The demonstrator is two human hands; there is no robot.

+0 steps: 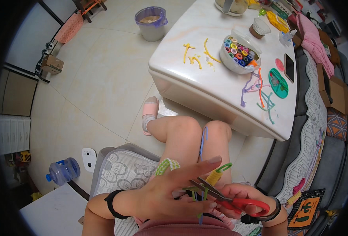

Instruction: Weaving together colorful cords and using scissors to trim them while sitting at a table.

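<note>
My left hand [165, 188] has one finger stretched out and its others around a bunch of light green and blue cords [205, 194], partly hidden by the hand. In my right hand [245, 196] are red-handled scissors [250, 205]. The scissor blades are apart, beside the green cords; whether they touch is unclear. Just beyond the blades a yellow cord-wrapped piece [214, 177] with a green loop on top shows. A blue cord [202, 144] runs up between the knees. A green-and-white checked woven piece [167, 166] lies at the thigh, beyond my left hand.
On the white table [185, 85] stand a tub of thread spools [240, 56], yellow cord scraps [194, 57], coloured cords [261, 91], a teal case [278, 83] and a phone [289, 67]. A grey sofa [283, 159] borders the right. A water bottle [63, 171] lies left.
</note>
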